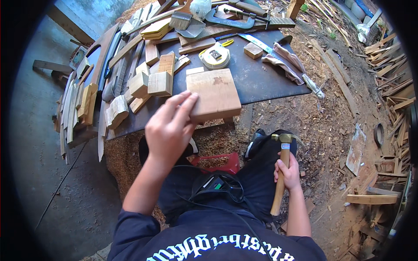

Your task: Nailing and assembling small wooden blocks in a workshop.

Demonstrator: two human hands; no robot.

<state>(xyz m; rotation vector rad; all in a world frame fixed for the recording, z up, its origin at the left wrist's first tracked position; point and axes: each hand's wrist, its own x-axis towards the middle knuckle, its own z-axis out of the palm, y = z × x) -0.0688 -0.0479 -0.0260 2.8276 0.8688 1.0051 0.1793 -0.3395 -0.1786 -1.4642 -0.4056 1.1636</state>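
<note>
I am pinching a wooden block [215,93] by its left side with my left hand [167,124], holding it at the near edge of the dark tabletop [270,87]; I cannot tell whether the two are touching. My right hand [287,173] is gripping a hammer [278,191] beside my right leg [257,182]. A tape measure [214,57] is lying just beyond the block, a small wood piece [253,50] is sitting to the right of that tape, and a brush [180,20] and a clamp [230,19] are resting farther back
</note>
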